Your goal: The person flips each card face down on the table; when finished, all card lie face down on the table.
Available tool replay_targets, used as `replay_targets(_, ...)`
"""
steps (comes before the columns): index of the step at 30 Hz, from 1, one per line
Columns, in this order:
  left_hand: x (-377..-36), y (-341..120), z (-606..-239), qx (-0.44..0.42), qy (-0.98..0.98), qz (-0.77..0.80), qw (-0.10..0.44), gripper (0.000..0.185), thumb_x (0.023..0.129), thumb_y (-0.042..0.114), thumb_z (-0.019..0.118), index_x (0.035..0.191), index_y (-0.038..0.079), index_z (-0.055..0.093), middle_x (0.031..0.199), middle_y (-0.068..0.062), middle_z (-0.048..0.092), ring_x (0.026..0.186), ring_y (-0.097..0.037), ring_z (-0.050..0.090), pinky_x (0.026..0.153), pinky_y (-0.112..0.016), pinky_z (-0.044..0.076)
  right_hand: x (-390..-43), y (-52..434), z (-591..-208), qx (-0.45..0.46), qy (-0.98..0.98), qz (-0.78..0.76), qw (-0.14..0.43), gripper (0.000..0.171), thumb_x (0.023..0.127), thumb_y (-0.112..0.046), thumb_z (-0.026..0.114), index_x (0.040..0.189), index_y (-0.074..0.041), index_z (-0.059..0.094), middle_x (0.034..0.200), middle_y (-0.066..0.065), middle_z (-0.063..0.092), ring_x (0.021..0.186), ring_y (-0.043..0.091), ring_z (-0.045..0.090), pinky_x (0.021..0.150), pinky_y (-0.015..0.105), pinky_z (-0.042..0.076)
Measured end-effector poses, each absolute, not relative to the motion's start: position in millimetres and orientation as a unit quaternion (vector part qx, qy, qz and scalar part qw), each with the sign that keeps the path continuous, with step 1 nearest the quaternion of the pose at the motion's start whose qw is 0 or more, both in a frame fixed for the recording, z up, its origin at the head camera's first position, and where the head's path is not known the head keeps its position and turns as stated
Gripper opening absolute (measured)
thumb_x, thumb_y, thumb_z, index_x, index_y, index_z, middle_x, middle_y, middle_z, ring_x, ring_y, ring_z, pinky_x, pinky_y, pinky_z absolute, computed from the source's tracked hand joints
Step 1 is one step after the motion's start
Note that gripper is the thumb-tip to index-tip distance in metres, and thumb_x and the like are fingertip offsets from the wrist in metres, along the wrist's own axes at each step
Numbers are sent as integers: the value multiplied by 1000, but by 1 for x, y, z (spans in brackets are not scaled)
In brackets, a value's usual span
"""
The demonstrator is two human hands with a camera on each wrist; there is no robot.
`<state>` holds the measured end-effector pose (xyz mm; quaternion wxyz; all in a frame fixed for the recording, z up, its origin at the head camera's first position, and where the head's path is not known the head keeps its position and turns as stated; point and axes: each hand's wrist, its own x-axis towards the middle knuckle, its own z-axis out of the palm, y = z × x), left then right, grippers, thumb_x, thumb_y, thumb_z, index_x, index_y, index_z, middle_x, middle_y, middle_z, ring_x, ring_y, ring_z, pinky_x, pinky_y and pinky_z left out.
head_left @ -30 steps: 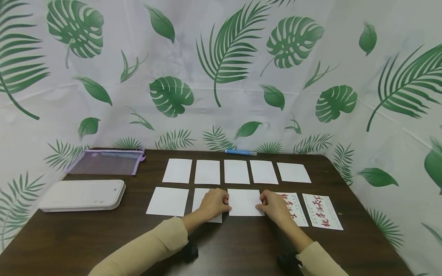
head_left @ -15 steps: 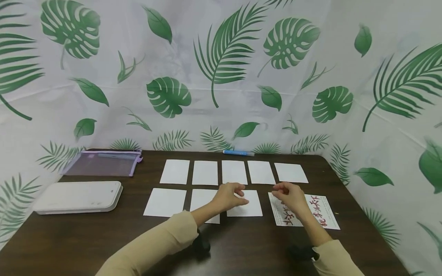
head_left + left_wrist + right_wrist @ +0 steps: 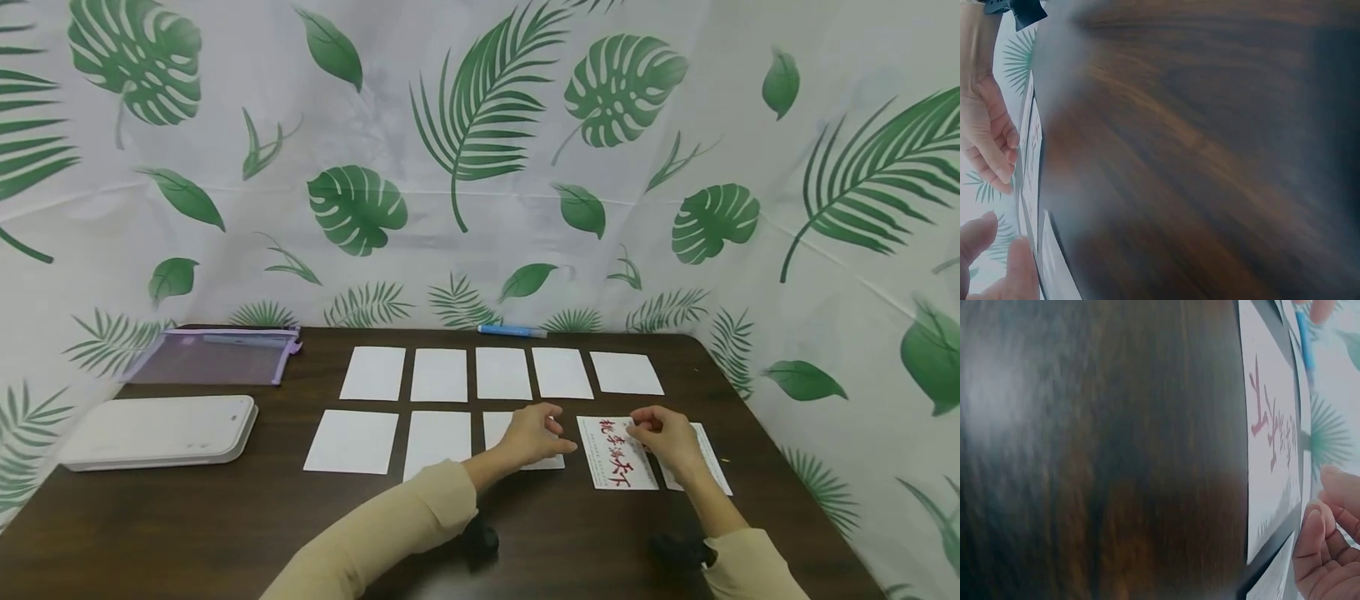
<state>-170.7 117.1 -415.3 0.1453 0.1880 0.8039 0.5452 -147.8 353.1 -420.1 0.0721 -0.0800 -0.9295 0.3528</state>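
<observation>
Right hand fingers pinch red-lettered card — left hand fingers relaxed on blank card.

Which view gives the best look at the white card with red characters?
The head view: the white card with red characters lies whole and face up on the dark wooden table, with the right hand at its right edge. The right wrist view shows it edge-on and skewed, the characters partly legible. The left wrist view shows only blurred card edges.
</observation>
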Motion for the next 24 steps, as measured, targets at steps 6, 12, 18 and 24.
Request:
replay_targets(6, -173, 135, -420, 183, 820, 528, 125, 60, 72, 7, 80, 123, -7, 53, 91, -15, 67, 61, -13, 65, 56, -19, 52, -151, 360, -423, -91, -932, 348, 51, 31, 79, -4, 70, 106, 9, 60, 73, 6, 58, 61, 14, 51, 52, 23, 45)
replay_targets(12, -175, 147, -425, 167, 829, 517, 136, 66, 70, 6, 81, 128, -5, 50, 82, -8, 67, 55, -11, 63, 53, -19, 50, -154, 363, -427, -93, -935, 343, 23, 38, 79, -4, 71, 111, 9, 57, 74, 7, 57, 62, 15, 50, 53, 26, 43)
replay_targets(18, -175, 153, -424, 180, 865, 456, 111, 70, 67, 13, 85, 127, -2, 52, 73, -1, 68, 57, -7, 59, 64, -19, 48, -156, 365, -425, -86, -937, 338, 9, 42, 77, -3, 72, 115, 7, 56, 76, 8, 52, 67, 19, 49, 53, 28, 42)
replay_targets(24, -175, 156, -424, 185, 889, 408, 93, 70, 65, 18, 86, 126, 3, 55, 71, 4, 68, 67, -9, 58, 69, -21, 47, -157, 364, -424, -77, -938, 338, 0, 42, 76, -1, 72, 114, 7, 56, 77, 8, 51, 71, 20, 46, 57, 28, 37)
